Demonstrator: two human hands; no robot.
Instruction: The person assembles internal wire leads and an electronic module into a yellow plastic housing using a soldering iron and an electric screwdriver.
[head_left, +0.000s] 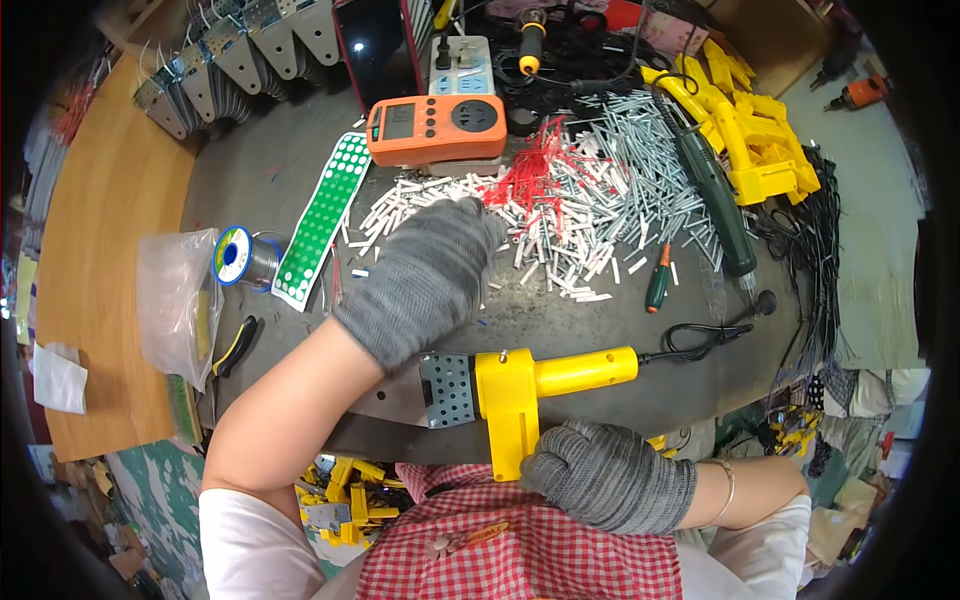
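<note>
Tool (pixel 508 400) yellow, right hand (pixel 612 476) against its lower end — fingers curled, grip unclear; left hand (pixel 425 275) at white tubes (pixel 558 246) — can't tell if fingers closed.

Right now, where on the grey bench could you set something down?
Mostly bare: the strip between the white pieces and the yellow tool; the patch between the metal brackets and the green sheet. Crowded: the far middle, with red pieces and screws.

The left hand (pixel 425 275) is stretched forward, the right hand (pixel 610 478) curled nearer.
</note>
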